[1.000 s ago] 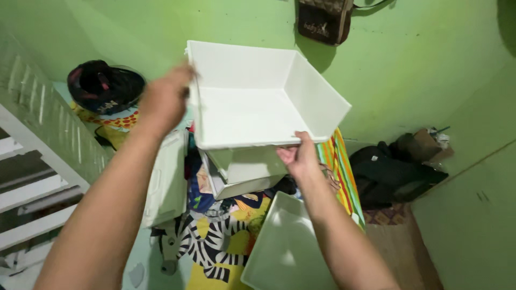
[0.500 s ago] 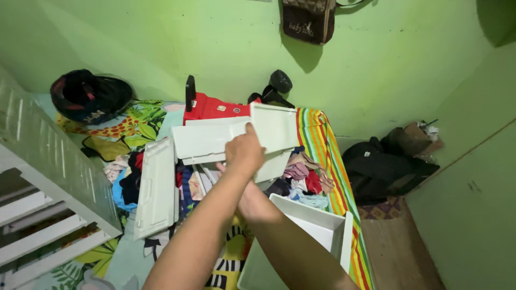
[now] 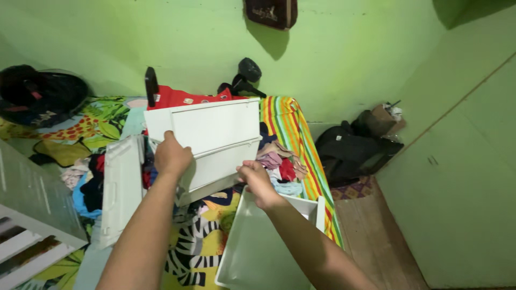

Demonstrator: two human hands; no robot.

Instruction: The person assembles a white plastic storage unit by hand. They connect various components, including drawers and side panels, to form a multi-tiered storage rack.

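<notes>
White plastic drawer (image 3: 215, 131), tilted upright

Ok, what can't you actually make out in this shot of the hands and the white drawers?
Head view only:
- Inside of the stacked drawers: only their fronts face the camera.
- Left hand fingertips: curled behind the drawer edge.
- Right hand grip: fingers hidden behind the lower drawer.
- Near end of the open bin: cut off by the bottom edge and the forearm.
- Hanging bag: cropped by the top edge.

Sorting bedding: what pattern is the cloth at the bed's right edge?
Multicoloured stripes on the cloth, head view.
</notes>
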